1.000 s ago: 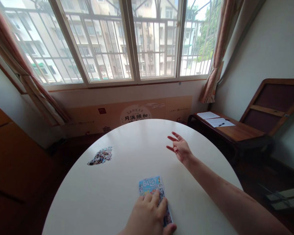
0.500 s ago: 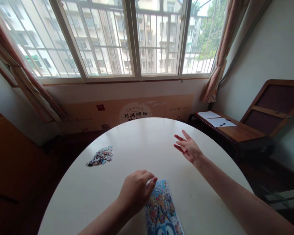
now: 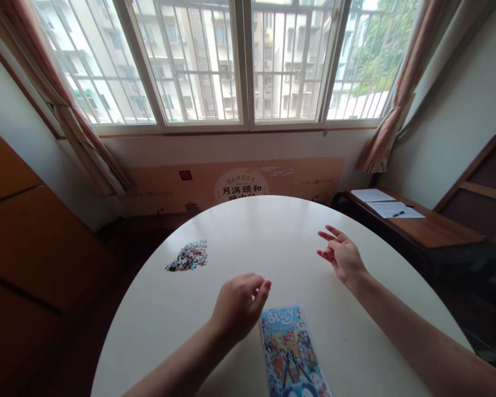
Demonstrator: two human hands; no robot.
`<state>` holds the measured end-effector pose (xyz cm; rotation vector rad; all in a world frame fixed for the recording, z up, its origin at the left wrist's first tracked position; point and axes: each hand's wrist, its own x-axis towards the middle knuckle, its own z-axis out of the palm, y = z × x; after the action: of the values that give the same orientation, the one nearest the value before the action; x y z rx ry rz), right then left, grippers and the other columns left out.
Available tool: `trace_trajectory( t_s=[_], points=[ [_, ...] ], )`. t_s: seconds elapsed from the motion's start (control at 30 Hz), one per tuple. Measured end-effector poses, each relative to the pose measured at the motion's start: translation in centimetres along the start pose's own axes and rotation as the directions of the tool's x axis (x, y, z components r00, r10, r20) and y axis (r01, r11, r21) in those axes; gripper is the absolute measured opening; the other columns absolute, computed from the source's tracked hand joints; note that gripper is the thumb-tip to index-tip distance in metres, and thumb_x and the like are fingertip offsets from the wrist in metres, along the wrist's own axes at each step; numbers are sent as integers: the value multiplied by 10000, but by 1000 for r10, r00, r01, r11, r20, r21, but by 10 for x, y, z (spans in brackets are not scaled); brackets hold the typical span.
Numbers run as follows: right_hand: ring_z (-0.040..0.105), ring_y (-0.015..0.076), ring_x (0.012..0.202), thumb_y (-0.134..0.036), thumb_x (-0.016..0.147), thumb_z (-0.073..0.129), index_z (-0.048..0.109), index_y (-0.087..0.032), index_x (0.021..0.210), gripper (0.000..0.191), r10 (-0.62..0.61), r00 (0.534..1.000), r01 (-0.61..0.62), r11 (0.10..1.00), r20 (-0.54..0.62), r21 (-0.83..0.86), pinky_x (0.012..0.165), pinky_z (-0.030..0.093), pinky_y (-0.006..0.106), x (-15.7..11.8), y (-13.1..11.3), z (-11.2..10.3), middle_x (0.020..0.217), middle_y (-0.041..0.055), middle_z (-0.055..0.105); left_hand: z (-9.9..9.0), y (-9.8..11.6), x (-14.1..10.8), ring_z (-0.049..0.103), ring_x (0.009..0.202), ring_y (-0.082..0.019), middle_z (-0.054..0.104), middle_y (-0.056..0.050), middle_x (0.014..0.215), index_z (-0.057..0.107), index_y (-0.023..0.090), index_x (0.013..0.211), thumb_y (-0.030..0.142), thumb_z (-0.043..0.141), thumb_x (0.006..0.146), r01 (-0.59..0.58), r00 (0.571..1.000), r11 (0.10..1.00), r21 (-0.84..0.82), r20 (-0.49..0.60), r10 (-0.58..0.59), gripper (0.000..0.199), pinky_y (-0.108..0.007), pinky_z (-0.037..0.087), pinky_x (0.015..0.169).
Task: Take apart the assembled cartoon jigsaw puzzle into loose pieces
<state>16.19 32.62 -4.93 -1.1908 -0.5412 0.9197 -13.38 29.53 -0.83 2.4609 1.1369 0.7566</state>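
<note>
My left hand (image 3: 243, 304) hovers over the white table, just left of the top end of a blue cartoon puzzle box (image 3: 292, 350) lettered BLUEY. Its fingers curl in and the thumb tip meets the index finger; whatever lies inside, if anything, is hidden. My right hand (image 3: 344, 255) is held above the right side of the table, some fingers stretched out and apart, nothing visible in it. A heap of small puzzle pieces (image 3: 189, 256) lies at the table's left, beyond my left hand. Neither hand touches the pieces.
The round white table (image 3: 268, 220) has its far edge near a printed carton panel (image 3: 202, 184) under the barred window. A wooden side table (image 3: 434, 226) at the right carries sheets of paper (image 3: 392, 209) and a pen. An orange-brown cabinet (image 3: 20, 231) stands left.
The view has turned slightly left, shifting the scene rightward. My left hand has moved off the box's top edge, uncovering its lettering, and its thumb has closed toward the fingers. My right-hand fingers have shifted.
</note>
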Motion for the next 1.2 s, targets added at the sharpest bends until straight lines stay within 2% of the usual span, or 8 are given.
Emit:
trace_trajectory(
  t_s=[0.2, 0.3, 0.4, 0.5, 0.6, 0.83, 1.07, 1.2],
  points=[
    [512, 78, 504, -132, 726, 564, 687, -161, 985, 289, 121, 971, -79, 977, 206, -200, 348, 434, 177, -4, -17, -4, 825, 54, 612, -2, -7, 2, 595, 645, -168, 673, -37, 716, 695, 191, 756, 361, 406, 990, 54, 998, 998, -21, -19, -54, 409, -273, 404, 645],
    [457, 70, 485, -218, 808, 597, 696, -155, 1030, 251, 130, 951, -44, 955, 282, -294, 415, 552, 270, -7, -26, -5, 815, 58, 591, -1, -10, 3, 604, 654, -171, 679, -39, 716, 691, 189, 745, 351, 416, 988, 66, 997, 998, -23, -25, -67, 401, -270, 403, 643],
    [637, 196, 869, -309, 849, 639, 632, -212, 1212, 376, 49, 959, 56, 932, 278, -357, 530, 636, 314, -10, -24, -4, 1183, 124, 585, 1, -12, 3, 614, 660, -174, 682, -41, 711, 683, 188, 731, 346, 419, 986, 62, 998, 998, -25, -22, -63, 400, -269, 409, 648],
    [497, 311, 1289, -372, 856, 664, 492, -277, 1400, 579, -16, 961, 133, 903, 276, -408, 563, 644, 267, -10, -16, -3, 1500, 112, 384, 2, -12, 3, 619, 656, -177, 682, -41, 701, 672, 190, 713, 357, 418, 985, 58, 998, 998, -34, -23, -59, 408, -270, 409, 642],
    [421, 334, 1386, -414, 887, 626, 371, -319, 1496, 667, -28, 959, 173, 845, 282, -505, 574, 638, 245, -6, -7, -5, 1505, 116, 391, 2, -12, 2, 624, 657, -179, 687, -39, 705, 675, 195, 714, 358, 422, 983, 64, 997, 997, -39, -29, -66, 403, -270, 411, 639],
    [449, 335, 1384, -430, 892, 583, 357, -294, 1537, 697, -20, 954, 227, 699, 299, -678, 626, 627, 260, 7, 12, -12, 1479, 118, 450, 1, -15, 2, 638, 669, -181, 694, -46, 714, 692, 199, 727, 348, 430, 988, 52, 997, 998, -24, -57, -53, 399, -263, 443, 663],
    [543, 314, 1300, -258, 788, 683, 598, -217, 1390, 609, -81, 947, 295, 602, 310, -742, 1054, 510, 393, 12, 16, -17, 1291, 93, 639, -15, -23, 8, 626, 663, -180, 684, -44, 713, 695, 200, 745, 382, 421, 987, 72, 983, 994, 85, -173, -56, 409, -272, 433, 648],
    [664, 258, 1114, -286, 832, 637, 612, -210, 1369, 544, -81, 955, 265, 658, 284, -705, 834, 613, 315, 9, 19, -19, 1300, 90, 635, -52, -58, 20, 660, 825, -220, 727, -54, 870, 710, 208, 867, 433, 379, 984, 213, 927, 961, 179, -346, -141, 417, -319, 473, 775]
  ],
)
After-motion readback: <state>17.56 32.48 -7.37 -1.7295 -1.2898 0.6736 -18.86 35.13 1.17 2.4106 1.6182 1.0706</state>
